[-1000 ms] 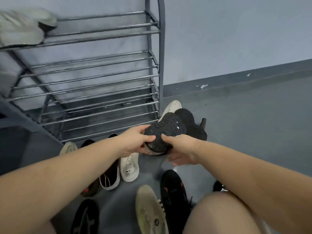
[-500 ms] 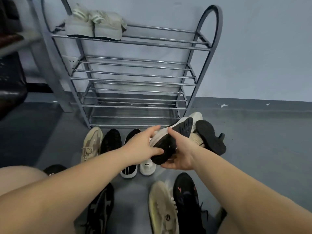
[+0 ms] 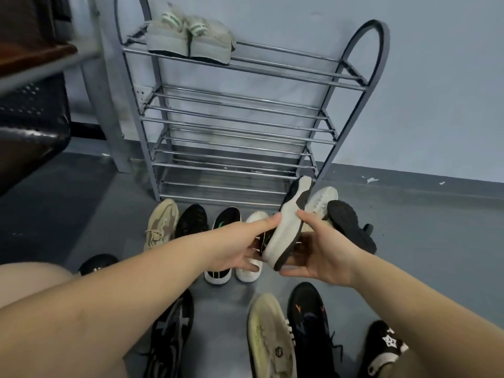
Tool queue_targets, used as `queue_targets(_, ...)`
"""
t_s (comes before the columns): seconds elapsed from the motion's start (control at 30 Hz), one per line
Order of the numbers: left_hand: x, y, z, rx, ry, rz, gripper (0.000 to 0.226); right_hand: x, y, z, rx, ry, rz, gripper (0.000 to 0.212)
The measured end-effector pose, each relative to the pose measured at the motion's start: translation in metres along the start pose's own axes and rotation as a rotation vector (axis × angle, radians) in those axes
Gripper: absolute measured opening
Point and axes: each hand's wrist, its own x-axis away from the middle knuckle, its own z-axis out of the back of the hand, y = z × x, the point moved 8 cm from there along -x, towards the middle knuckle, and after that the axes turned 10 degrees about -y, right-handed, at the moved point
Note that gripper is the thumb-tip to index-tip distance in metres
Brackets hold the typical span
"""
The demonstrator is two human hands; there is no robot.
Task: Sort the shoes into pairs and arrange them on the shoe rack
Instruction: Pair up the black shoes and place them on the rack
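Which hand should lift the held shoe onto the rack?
Probably right. The right hand cups the shoe from below; the left hand only pinches its side. The rack stands ahead.

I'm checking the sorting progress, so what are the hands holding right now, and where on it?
Both hands hold one shoe with a white-and-black sole, sole up: left hand pinches its side edge, right hand cradles its lower end.

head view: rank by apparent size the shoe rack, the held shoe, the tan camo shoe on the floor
1. shoe rack, by far the largest.
2./3. held shoe, in the grip of left hand and right hand, and tan camo shoe look alike; the held one is nearer the camera, so unranked.
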Motion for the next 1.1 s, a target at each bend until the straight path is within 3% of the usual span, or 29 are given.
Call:
queue_targets(0.07, 0.0, -0.001, 0.007, 0.016, 0.074, -0.034, 0.084, 0.002, -0.001, -0.003, 0.053, -0.024, 0.034, 0.044)
queue_targets(0.17, -0.001, -0.003, 0.01, -0.042, 0.117, -0.081, 0.062, 0.003, -0.002, -0.002, 0.063, -0.013, 0.099, 0.037)
queue_targets(0.37, 0.002, 0.003, -0.004, -0.335, 0.26, -0.167, 0.072, 0.008, -0.005, 0.001, 0.151, 0.001, 0.212, 0.046)
queue_targets(0.5, -0.001, 0.004, 0.0, -0.176, 0.292, -0.208, 0.082, 0.013, -0.01, 0.001, 0.091, -0.041, 0.253, 0.038)
queue_targets(0.57, -0.004, -0.001, 0.006, -0.048, 0.269, -0.126, 0.07, 0.014, -0.01, -0.001, 0.062, -0.078, 0.256, 0.041)
queue_targets(0.63, -0.005, -0.007, 0.005, 0.091, 0.207, -0.034, 0.04, 0.015, -0.008, 0.0, 0.065, -0.09, 0.234, 0.047)
queue_targets(0.73, -0.003, -0.014, -0.004, 0.22, 0.101, -0.006, 0.023, 0.016, 0.001, 0.002, 0.121, -0.077, 0.153, 0.048)
queue_targets(0.9, 0.009, -0.024, 0.002, 0.123, 0.14, -0.015, 0.024, 0.011, 0.013, 0.006, 0.117, -0.074, 0.036, 0.024)
queue_targets(1.1, 0.026, -0.054, 0.018, 0.02, 0.208, 0.072, 0.035, -0.008, 0.047, -0.012, 0.11, -0.094, -0.136, 0.016)
